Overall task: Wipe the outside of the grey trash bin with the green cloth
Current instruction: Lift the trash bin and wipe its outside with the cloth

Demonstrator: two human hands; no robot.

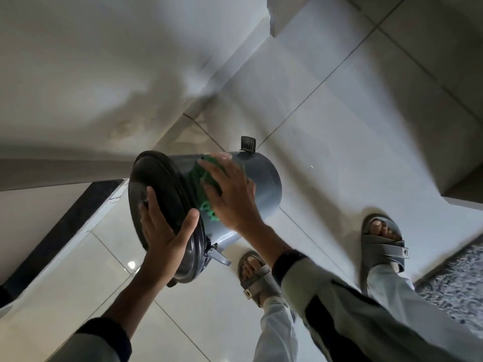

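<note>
The grey trash bin (264,178) is tipped on its side above the tiled floor, its dark round lid (162,178) facing me. My left hand (164,231) grips the lid's rim, thumb over the edge. My right hand (230,197) lies flat on the bin's curved side and presses the green cloth (202,180) against it. Most of the cloth is hidden under my palm. A black foot pedal (247,143) sticks out at the bin's far end.
My two feet in grey sandals (383,244) stand on the glossy white tiles below the bin. A white wall with a stained patch runs at the left, with a dark threshold strip (65,226). A speckled grey mat (454,288) lies at the right.
</note>
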